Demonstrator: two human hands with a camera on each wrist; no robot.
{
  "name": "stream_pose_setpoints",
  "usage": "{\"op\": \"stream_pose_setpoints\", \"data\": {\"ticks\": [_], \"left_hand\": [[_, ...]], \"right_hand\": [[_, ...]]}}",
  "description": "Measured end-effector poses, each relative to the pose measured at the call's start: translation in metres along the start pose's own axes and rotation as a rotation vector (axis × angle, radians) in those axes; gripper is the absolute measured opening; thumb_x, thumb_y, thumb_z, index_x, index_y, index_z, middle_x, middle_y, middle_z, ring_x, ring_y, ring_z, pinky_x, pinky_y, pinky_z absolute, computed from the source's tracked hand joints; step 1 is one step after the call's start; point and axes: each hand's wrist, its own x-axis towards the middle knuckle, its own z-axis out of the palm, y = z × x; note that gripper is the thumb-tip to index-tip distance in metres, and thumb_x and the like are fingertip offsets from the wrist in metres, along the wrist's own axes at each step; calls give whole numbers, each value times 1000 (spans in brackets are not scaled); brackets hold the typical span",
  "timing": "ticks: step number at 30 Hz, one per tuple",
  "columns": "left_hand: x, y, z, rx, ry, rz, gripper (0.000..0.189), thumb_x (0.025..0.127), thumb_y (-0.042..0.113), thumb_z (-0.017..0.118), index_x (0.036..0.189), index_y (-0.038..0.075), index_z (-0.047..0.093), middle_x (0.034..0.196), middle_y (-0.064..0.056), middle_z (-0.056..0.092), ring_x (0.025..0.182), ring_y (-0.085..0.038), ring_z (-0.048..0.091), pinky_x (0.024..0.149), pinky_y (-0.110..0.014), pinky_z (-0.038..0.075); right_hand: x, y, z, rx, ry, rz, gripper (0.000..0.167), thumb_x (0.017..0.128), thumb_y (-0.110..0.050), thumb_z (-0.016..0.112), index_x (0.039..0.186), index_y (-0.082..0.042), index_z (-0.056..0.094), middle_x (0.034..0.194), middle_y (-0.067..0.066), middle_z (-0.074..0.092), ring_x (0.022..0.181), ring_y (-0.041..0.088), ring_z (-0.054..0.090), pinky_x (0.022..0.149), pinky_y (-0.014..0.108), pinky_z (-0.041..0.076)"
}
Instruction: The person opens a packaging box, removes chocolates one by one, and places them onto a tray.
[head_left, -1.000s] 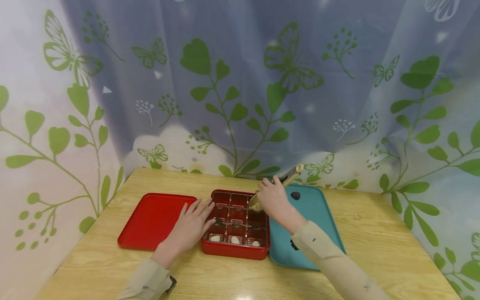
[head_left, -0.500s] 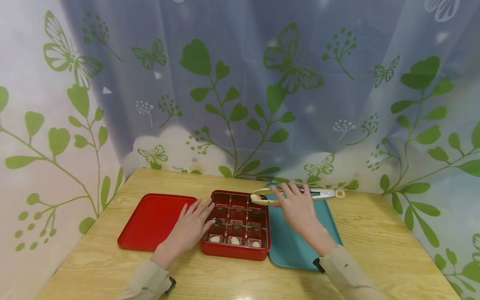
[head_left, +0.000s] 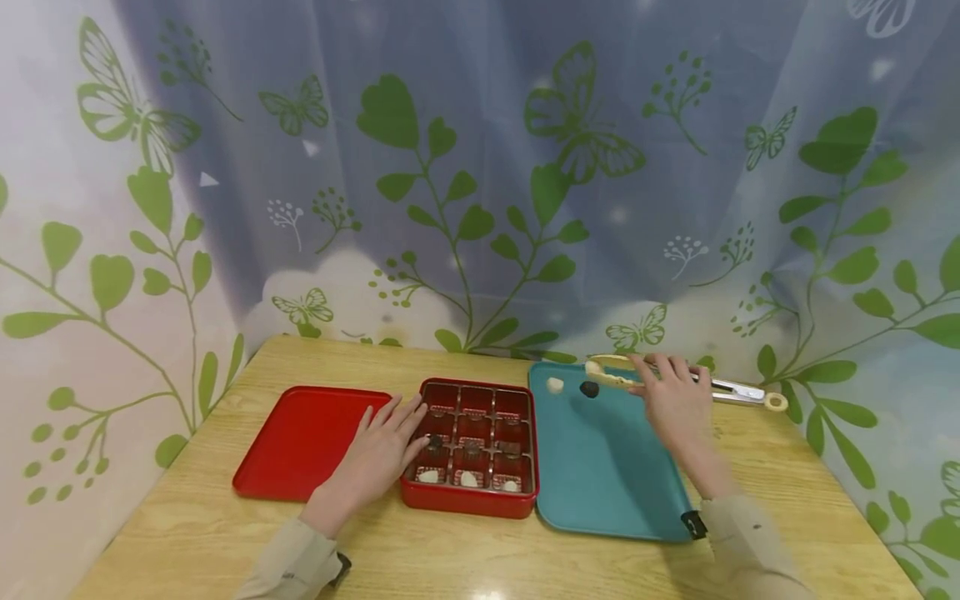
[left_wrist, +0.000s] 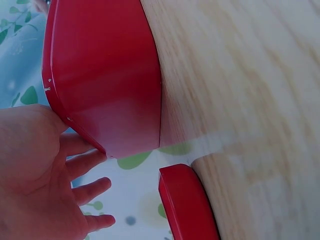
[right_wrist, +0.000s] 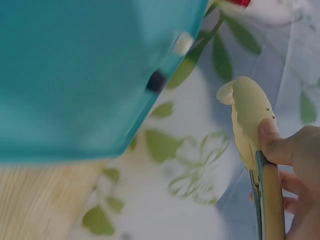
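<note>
A: State of our grips?
B: Our right hand [head_left: 678, 408] is wrapped round the tongs [right_wrist: 252, 125], which pinch a white piece [right_wrist: 225, 93] near the teal tray's [head_left: 607, 492] far edge. Our left hand [head_left: 378, 450], fingers spread, touches the red box's [head_left: 468, 500] left edge.
A: Room?
B: We see broad tray surface toward its near rim.

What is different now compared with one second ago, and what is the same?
The right hand moved the tongs rightward, from the far right compartment of the red box to the far edge of the teal tray; a white piece is between their tips. The tongs were not let go. The left hand, touching the box, and the red tray stayed.
</note>
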Motion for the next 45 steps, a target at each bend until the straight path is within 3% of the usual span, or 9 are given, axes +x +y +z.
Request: {"op": "stream_pose_setpoints", "data": {"ticks": [5, 10, 17, 21, 24, 30, 37, 45], "left_hand": [[-1, 0, -1, -3, 2, -3, 57, 104, 33, 58, 152, 5, 46, 159, -14, 41, 148, -40, 31, 116, -68, 22], [-1, 0, -1, -8, 1, -3, 57, 104, 33, 58, 152, 5, 47, 158, -14, 42, 148, -40, 31, 116, -69, 22], [-1, 2, 0, 0, -2, -3, 57, 103, 33, 59, 151, 4, 48, 158, -13, 42, 148, -40, 32, 116, -68, 23], [-1, 3, 0, -3, 1, -1, 56, 103, 33, 59, 150, 4, 48, 158, -13, 42, 148, -40, 31, 116, -68, 23], [-1, 4, 0, -11, 7, 1, 56, 103, 32, 59, 150, 3, 49, 158, -14, 42, 148, -41, 31, 116, -68, 23], [-2, 3, -2, -7, 3, -10, 57, 103, 32, 59, 151, 4, 48, 158, -14, 42, 148, -40, 31, 116, -68, 23], [-2, 5, -5, -16, 11, -1, 57, 103, 30, 60, 151, 3, 47, 158, -14, 42, 148, -41, 32, 116, -68, 23], [-2, 2, -3, -12, 21, 11, 57, 101, 31, 62, 150, 3, 49, 157, -14, 43, 146, -42, 34, 115, -69, 24]], "right_hand": [[-4, 27, 3, -9, -122, 48, 51, 80, 2, 78, 129, -10, 68, 116, 15, 66, 107, 37, 56, 81, 59, 40], [-9, 45, 11, -32, -234, 78, 43, 87, -6, 76, 129, -7, 67, 115, 17, 65, 107, 38, 54, 79, 57, 37], [-9, 52, 22, -51, -432, 95, 48, 86, -6, 76, 133, -5, 65, 116, 18, 61, 110, 39, 50, 82, 58, 35], [-9, 53, 29, -38, -489, 86, 49, 87, -13, 79, 133, -4, 65, 115, 18, 60, 110, 40, 49, 83, 59, 35], [-10, 54, 31, -3, -471, 93, 47, 89, -15, 78, 132, -3, 65, 114, 19, 60, 109, 39, 50, 84, 59, 36], [-12, 46, 18, 17, -336, 130, 45, 92, -11, 72, 135, -6, 62, 120, 19, 62, 112, 40, 51, 84, 60, 36], [-12, 27, -2, 15, -222, 65, 50, 90, -6, 73, 138, -6, 61, 122, 17, 61, 114, 39, 52, 86, 60, 38], [0, -6, -10, -31, -99, -55, 49, 90, -19, 77, 137, -13, 64, 118, 13, 63, 109, 35, 56, 85, 56, 41]]}}
